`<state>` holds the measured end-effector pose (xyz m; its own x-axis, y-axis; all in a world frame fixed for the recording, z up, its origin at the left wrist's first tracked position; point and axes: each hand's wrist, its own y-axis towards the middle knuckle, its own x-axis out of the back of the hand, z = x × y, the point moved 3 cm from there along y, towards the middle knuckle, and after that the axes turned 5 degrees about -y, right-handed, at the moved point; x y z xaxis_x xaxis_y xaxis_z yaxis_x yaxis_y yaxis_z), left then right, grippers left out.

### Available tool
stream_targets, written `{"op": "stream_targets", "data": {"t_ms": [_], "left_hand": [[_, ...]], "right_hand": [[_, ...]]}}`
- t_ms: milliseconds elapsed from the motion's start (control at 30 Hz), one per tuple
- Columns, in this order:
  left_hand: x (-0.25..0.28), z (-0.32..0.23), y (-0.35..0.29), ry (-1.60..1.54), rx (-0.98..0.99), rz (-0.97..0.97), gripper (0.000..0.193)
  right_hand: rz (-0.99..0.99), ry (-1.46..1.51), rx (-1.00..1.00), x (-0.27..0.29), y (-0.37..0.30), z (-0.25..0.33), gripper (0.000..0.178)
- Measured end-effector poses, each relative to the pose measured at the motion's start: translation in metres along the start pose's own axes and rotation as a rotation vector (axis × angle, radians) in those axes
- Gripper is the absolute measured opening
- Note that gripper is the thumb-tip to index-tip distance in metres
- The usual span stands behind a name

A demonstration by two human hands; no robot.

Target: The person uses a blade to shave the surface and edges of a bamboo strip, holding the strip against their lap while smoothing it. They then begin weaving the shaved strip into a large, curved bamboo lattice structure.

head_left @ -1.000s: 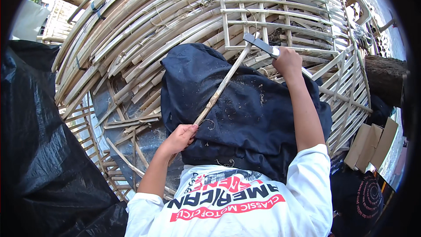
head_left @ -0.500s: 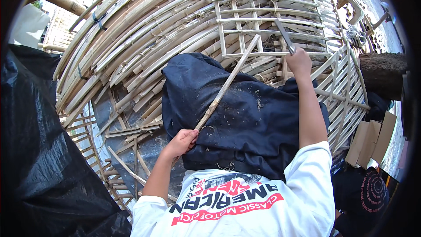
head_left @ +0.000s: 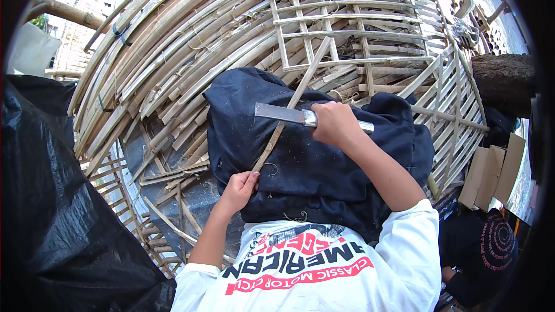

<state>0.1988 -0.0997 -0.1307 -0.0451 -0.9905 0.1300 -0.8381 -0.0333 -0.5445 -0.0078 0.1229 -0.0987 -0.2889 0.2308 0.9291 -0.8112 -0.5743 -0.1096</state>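
A long, narrow bamboo strip (head_left: 270, 149) slants across the dark cloth (head_left: 341, 162) over my lap, its far end reaching the stacked bamboo. My left hand (head_left: 238, 189) pinches the strip's near end. In my right hand (head_left: 335, 123) is a knife (head_left: 280, 113) with a flat, square-ended metal blade and a silvery handle, gripped at the handle. The blade points left and lies across the strip around its middle in this view; whether it touches the wood I cannot tell.
A large pile of split bamboo (head_left: 173, 69) fills the far side, with a bamboo lattice (head_left: 347, 17) on top. Black plastic sheeting (head_left: 52, 196) hangs at the left. At the right are a dark log (head_left: 503, 84), a cardboard box (head_left: 491, 176) and another person (head_left: 480, 254).
My right hand has brought the knife from over the lattice at the far right, toward me and left, onto the line of the strip. My left hand keeps its hold, nearly still.
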Motion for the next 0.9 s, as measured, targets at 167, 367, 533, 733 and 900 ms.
{"op": "stream_targets", "data": {"t_ms": [167,367,533,733,900], "left_hand": [[-0.009,-0.01,-0.006,0.226,-0.208,-0.148,0.04],[-0.012,-0.018,-0.009,0.293,-0.225,-0.214,0.035],[-0.011,-0.021,-0.01,0.264,-0.231,-0.259,0.031],[-0.009,-0.022,-0.006,0.162,-0.169,-0.143,0.031],[-0.011,-0.021,-0.004,0.184,-0.173,-0.132,0.034]], "right_hand": [[0.144,-0.126,0.031,0.003,0.012,-0.002,0.02],[0.053,-0.204,0.079,-0.017,0.032,-0.022,0.02],[-0.02,-0.223,-0.354,0.002,0.068,-0.082,0.025],[-0.213,-0.25,-0.785,0.093,0.027,-0.204,0.028],[-0.243,-0.035,-0.43,0.064,-0.001,-0.107,0.023]]}}
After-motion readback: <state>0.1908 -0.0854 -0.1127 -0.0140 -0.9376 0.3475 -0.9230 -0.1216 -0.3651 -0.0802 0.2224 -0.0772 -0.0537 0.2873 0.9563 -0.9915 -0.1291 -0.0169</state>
